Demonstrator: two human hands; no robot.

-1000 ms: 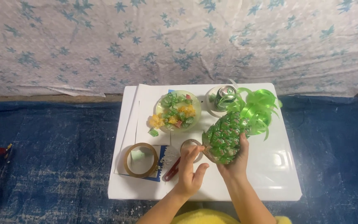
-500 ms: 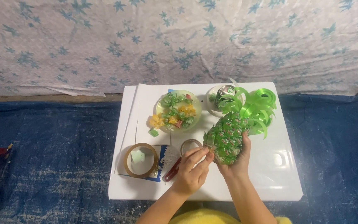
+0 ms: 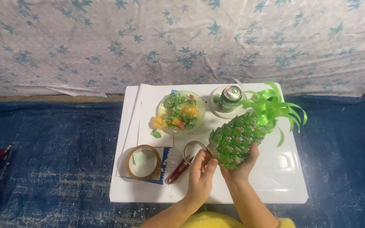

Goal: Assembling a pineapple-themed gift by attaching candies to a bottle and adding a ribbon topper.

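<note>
My right hand (image 3: 241, 166) grips the bottom of a green pineapple-shaped craft (image 3: 235, 138) covered in green wrapped candies, with green ribbon leaves (image 3: 275, 107) pointing up and right. It is tilted above the white table (image 3: 284, 185). My left hand (image 3: 200, 173) presses against the craft's lower left side, fingers together on its base. A clear tape roll (image 3: 189, 150) lies just left of my left hand, and a red-handled tool (image 3: 177, 172) lies below it.
A plate of green, yellow and red wrapped candies (image 3: 180, 112) sits at the table's back. A drink can (image 3: 230, 98) stands on a small dish beside it. A brown tape roll (image 3: 143, 162) lies front left. Blue tarp (image 3: 47, 160) covers the floor.
The pineapple craft has shifted slightly right and tilted more. My left hand has moved from beside the tape roll up against the craft's base.
</note>
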